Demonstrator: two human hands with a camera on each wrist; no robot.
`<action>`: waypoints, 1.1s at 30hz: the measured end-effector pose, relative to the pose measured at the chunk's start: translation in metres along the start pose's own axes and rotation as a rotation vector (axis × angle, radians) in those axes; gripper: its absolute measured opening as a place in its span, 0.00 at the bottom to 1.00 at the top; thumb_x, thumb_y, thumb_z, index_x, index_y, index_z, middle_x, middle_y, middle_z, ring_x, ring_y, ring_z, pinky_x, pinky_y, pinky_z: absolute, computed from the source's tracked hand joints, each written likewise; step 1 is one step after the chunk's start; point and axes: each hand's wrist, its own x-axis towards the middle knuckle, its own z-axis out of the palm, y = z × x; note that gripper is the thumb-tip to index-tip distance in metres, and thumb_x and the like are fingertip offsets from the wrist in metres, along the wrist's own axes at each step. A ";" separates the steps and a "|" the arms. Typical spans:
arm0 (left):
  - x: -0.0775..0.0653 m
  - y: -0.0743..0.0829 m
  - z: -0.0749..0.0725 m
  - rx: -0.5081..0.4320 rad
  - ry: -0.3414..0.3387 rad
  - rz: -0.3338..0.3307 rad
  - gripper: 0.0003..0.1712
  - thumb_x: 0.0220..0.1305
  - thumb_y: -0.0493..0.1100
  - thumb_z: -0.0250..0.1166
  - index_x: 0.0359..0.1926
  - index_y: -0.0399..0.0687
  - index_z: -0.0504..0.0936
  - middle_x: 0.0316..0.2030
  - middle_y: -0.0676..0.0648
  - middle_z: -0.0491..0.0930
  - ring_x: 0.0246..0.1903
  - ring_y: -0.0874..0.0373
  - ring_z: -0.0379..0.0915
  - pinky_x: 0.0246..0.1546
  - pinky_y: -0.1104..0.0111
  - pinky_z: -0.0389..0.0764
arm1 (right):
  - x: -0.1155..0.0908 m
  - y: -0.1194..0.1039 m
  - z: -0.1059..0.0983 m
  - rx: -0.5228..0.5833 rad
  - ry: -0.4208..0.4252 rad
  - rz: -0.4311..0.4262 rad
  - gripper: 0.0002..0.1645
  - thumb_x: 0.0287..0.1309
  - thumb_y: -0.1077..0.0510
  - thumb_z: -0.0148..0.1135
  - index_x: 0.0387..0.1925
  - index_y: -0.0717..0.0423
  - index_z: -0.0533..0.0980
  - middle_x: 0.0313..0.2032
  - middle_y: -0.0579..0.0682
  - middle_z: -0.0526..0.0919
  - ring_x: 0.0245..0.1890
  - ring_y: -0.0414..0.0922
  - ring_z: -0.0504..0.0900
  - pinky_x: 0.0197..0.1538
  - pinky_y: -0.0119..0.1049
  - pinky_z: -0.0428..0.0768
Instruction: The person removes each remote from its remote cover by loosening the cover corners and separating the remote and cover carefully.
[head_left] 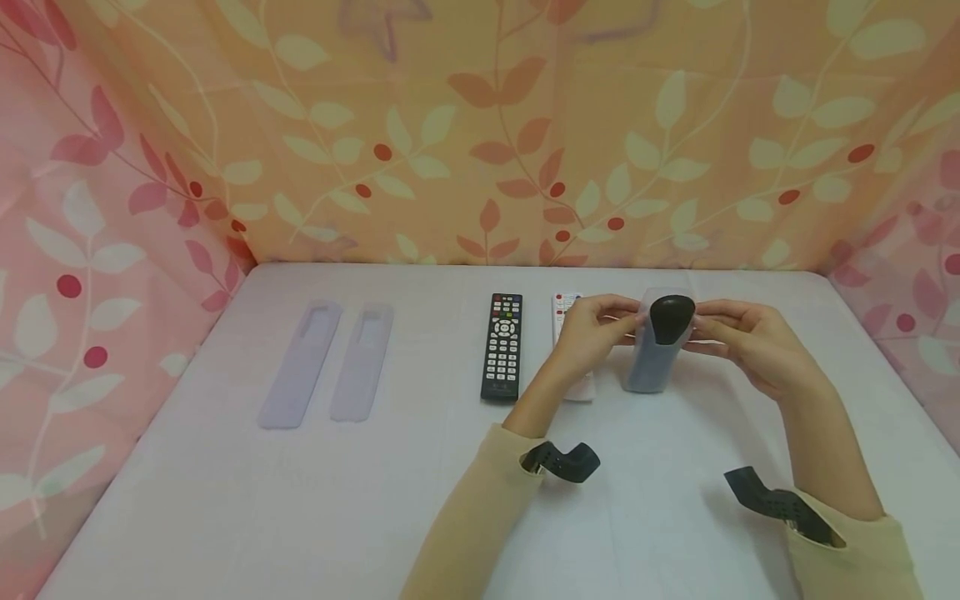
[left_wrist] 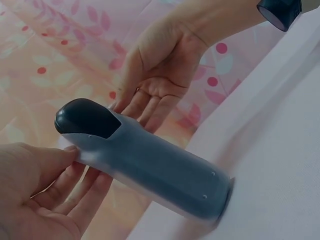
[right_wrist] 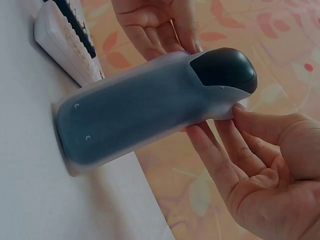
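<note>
A black remote control [head_left: 672,318] stands tilted inside a translucent cover [head_left: 649,367], its rounded dark end showing at the top opening. The lower end of the cover rests on the table. My left hand [head_left: 596,333] pinches the cover's upper edge between thumb and fingers, plainly seen in the left wrist view. On the opposite edge, my right hand [head_left: 757,342] pinches the cover too; in the right wrist view its thumb lies near the remote's exposed end. The cover hides the remote's buttons.
Left of the held cover lie a white remote [head_left: 564,308], partly hidden by my left hand, and a black remote [head_left: 502,350]. Two flat translucent covers [head_left: 302,367] lie farther left on the white table [head_left: 300,517]. Patterned cloth [head_left: 525,167] stands around the back and sides.
</note>
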 end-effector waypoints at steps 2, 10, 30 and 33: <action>0.000 -0.001 0.001 -0.005 0.013 -0.001 0.12 0.70 0.29 0.68 0.52 0.28 0.86 0.45 0.35 0.89 0.40 0.52 0.89 0.40 0.69 0.89 | 0.000 0.000 0.000 -0.012 0.011 0.007 0.22 0.73 0.75 0.55 0.44 0.51 0.88 0.41 0.45 0.92 0.40 0.39 0.91 0.44 0.31 0.88; 0.000 -0.005 0.003 0.001 0.042 0.016 0.12 0.69 0.29 0.68 0.52 0.29 0.87 0.42 0.36 0.88 0.35 0.56 0.87 0.38 0.71 0.88 | 0.001 -0.001 0.001 -0.030 0.041 0.040 0.21 0.72 0.74 0.56 0.42 0.48 0.88 0.40 0.44 0.91 0.39 0.39 0.91 0.43 0.31 0.88; 0.000 0.001 -0.015 0.154 -0.201 -0.057 0.18 0.73 0.33 0.63 0.62 0.33 0.82 0.50 0.38 0.87 0.44 0.54 0.87 0.43 0.72 0.87 | -0.005 0.003 -0.011 -0.262 -0.144 0.005 0.27 0.66 0.79 0.58 0.52 0.47 0.85 0.46 0.41 0.91 0.45 0.37 0.90 0.50 0.26 0.85; 0.000 0.001 -0.016 0.186 -0.225 -0.044 0.20 0.68 0.32 0.69 0.60 0.34 0.83 0.50 0.39 0.87 0.43 0.57 0.86 0.44 0.74 0.86 | -0.004 0.002 -0.009 -0.299 -0.118 0.033 0.28 0.65 0.78 0.61 0.51 0.44 0.85 0.44 0.40 0.92 0.44 0.36 0.91 0.49 0.24 0.84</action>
